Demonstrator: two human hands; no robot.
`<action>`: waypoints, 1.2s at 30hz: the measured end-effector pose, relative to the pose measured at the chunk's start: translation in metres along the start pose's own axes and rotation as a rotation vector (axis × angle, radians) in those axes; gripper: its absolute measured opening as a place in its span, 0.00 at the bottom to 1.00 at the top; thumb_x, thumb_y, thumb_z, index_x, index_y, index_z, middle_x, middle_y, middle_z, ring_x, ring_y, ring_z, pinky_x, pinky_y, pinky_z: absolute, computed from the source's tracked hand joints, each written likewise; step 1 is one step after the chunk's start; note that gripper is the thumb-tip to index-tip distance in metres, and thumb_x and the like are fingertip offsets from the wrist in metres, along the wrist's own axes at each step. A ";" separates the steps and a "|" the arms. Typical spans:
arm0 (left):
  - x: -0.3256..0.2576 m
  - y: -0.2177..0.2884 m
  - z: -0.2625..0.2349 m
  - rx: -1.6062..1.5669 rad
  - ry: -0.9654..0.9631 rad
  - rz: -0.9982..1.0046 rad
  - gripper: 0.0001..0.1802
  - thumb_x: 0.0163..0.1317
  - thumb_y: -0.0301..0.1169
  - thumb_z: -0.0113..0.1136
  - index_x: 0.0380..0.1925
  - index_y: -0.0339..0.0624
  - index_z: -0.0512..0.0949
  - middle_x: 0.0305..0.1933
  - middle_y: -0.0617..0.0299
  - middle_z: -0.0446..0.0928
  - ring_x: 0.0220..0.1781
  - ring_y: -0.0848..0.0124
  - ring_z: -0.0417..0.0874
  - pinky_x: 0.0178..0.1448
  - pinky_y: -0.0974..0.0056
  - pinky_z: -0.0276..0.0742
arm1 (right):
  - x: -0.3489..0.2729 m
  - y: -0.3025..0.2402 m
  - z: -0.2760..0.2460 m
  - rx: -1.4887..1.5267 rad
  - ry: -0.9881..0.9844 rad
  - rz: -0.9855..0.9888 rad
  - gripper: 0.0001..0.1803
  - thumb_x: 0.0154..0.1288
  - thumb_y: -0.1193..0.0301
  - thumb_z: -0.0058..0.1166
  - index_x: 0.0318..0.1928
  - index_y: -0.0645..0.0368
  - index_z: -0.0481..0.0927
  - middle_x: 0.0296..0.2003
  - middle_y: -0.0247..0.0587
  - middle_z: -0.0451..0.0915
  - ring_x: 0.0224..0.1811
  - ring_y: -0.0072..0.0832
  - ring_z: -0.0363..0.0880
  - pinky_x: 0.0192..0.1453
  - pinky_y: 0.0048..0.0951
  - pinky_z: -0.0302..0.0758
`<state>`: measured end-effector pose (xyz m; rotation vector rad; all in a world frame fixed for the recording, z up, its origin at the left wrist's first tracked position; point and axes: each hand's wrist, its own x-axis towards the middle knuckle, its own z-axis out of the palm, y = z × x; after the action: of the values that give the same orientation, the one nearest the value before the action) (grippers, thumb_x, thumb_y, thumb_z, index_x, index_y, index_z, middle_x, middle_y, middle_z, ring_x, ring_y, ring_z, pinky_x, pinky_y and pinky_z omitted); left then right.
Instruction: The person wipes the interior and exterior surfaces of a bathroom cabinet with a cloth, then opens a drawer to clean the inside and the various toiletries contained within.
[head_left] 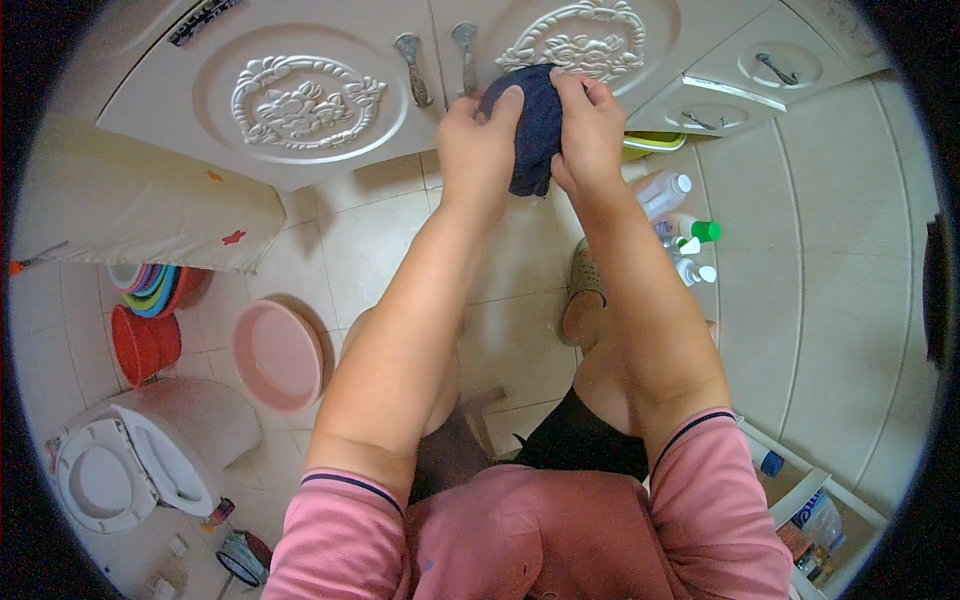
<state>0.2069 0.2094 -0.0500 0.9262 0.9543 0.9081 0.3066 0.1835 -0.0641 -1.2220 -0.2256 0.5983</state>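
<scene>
Bathroom, seen from where I stand: white cabinet doors with raised oval medallions across top of frame, tiled floor below. Dark navy cloth upper centre, bunched, up against the view of the doors. Left hand pinches its left side, thumb on the fabric; right hand grips its right edge. Both grips narrow, cloth caught in each. Plastic bottles right of centre, past the right forearm, one green-capped. Pink basin on floor, left of centre; red bucket and stacked coloured basins farther left; toilet lower left; white rack with items, lower right.
</scene>
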 end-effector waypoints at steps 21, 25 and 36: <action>0.003 0.004 -0.003 -0.051 -0.022 -0.113 0.13 0.61 0.39 0.57 0.36 0.40 0.76 0.32 0.66 0.77 0.33 0.74 0.75 0.37 0.69 0.69 | 0.004 -0.020 -0.004 -0.252 -0.046 -0.149 0.11 0.52 0.70 0.61 0.32 0.67 0.80 0.23 0.38 0.80 0.24 0.25 0.76 0.30 0.26 0.73; 0.002 0.003 -0.008 -0.013 -0.049 -0.098 0.12 0.61 0.39 0.56 0.37 0.42 0.75 0.34 0.65 0.77 0.35 0.75 0.74 0.37 0.69 0.69 | 0.015 -0.013 -0.011 -0.484 -0.051 -0.298 0.16 0.50 0.65 0.61 0.31 0.68 0.81 0.22 0.42 0.81 0.24 0.27 0.76 0.33 0.31 0.73; 0.000 0.006 -0.015 -0.079 -0.038 -0.105 0.10 0.59 0.34 0.59 0.38 0.41 0.74 0.35 0.64 0.77 0.36 0.75 0.78 0.36 0.70 0.71 | 0.015 -0.024 -0.009 -0.806 0.034 -0.550 0.16 0.46 0.65 0.60 0.30 0.68 0.82 0.22 0.46 0.81 0.24 0.30 0.78 0.36 0.32 0.75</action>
<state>0.1919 0.2145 -0.0488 0.8163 0.9201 0.8308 0.3310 0.1797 -0.0468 -1.8407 -0.7972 -0.0222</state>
